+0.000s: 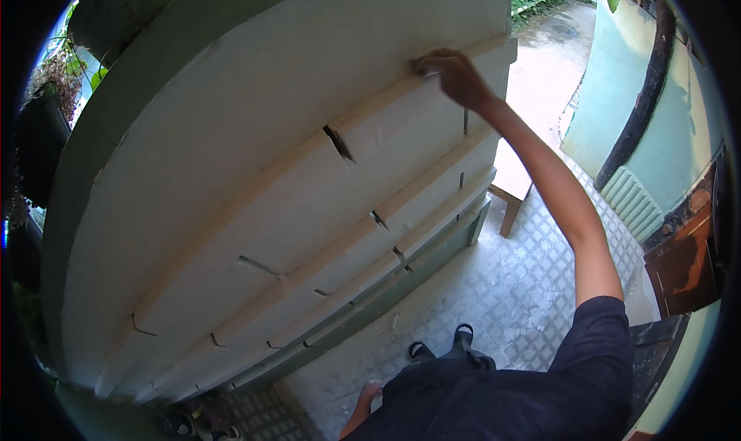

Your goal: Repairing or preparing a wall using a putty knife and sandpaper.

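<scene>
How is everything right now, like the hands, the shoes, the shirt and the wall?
Right hand: raised, fingers curled at the upper ledge; grip unclear.
Left hand: lowered beside the body; grip unclear.
Dark gap in that ledge: unfilled.
Dark sandals: worn.
Black shirt: worn.
Pale wall: standing.

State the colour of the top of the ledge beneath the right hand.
Pale tan; the ledge shows best in the head view.
</scene>
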Demonstrator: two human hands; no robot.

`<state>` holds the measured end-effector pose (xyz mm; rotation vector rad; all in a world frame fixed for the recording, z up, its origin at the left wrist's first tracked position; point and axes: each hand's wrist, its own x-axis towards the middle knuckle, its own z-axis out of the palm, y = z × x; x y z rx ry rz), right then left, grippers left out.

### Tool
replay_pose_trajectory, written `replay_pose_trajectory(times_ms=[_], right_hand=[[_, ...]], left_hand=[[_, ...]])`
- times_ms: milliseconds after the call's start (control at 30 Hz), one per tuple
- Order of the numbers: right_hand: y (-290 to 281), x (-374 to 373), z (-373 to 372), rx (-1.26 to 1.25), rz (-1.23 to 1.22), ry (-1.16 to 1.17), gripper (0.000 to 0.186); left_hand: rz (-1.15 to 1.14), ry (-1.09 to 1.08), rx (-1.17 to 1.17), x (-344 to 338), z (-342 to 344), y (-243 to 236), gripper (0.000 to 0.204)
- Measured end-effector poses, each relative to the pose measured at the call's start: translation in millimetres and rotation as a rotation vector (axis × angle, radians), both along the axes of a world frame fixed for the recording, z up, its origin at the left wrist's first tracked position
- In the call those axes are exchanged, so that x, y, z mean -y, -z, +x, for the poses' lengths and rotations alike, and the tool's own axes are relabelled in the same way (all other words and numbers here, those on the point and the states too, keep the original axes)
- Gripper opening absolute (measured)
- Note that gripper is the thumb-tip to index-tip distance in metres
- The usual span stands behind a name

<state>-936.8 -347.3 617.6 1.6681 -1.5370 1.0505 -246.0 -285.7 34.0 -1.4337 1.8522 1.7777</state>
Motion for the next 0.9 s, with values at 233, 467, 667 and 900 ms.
replay_pose_trajectory(times_ms=[233,467,667,900], right_hand=[[-7,15,43,-0.003,0.030,-0.245,0.034],[-16,4,32,-0.056,0.155,-0.037,0.035],[-10,-5,-3,-0.055,0.156,0.122,0.038],[-10,17,43,0.038,0.209,-0.096,0.046]], left_hand=[[0.033,-0.137,0.136,4,0,10,0.034],[-0.747,0.831,0.175,-6,9,53,0.032],[-0.077,0.042,-0.148,-34,30,35,0.029],[-0.280,0.330,0.022,-55,31,21,0.027]])
